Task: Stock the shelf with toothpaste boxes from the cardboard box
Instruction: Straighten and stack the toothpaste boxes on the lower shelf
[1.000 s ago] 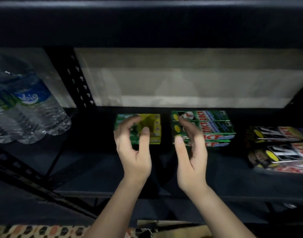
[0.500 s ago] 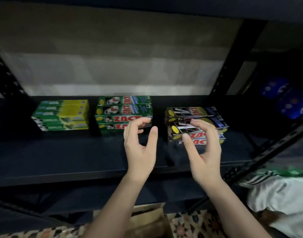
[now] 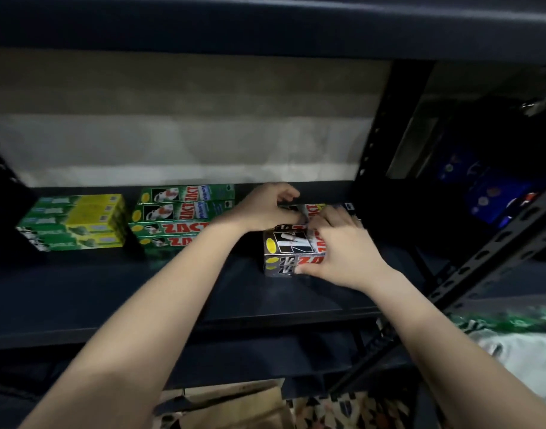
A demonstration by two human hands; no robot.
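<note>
Three stacks of toothpaste boxes lie on the dark shelf [image 3: 141, 292]. A green and yellow stack [image 3: 76, 222] is at the left, a green ZACT stack [image 3: 175, 212] in the middle, and a black and silver ZACT stack [image 3: 288, 249] at the right. My left hand [image 3: 262, 209] curls over the rear left of the black stack's top box. My right hand [image 3: 343, 249] grips the stack's front right part, fingers over the top and thumb on the front face. A flap of the cardboard box [image 3: 234, 404] shows at the bottom.
A black perforated upright [image 3: 380, 128] bounds the bay on the right, with a diagonal brace [image 3: 494, 243] below it. Blue packages [image 3: 494, 193] sit in the neighbouring bay. A white cloth [image 3: 525, 357] lies at lower right. An upper shelf [image 3: 265, 23] overhangs.
Both hands have moved forward and to the right from hovering in front of the stacks. They now hold the black and silver stack. The view has shifted a little right.
</note>
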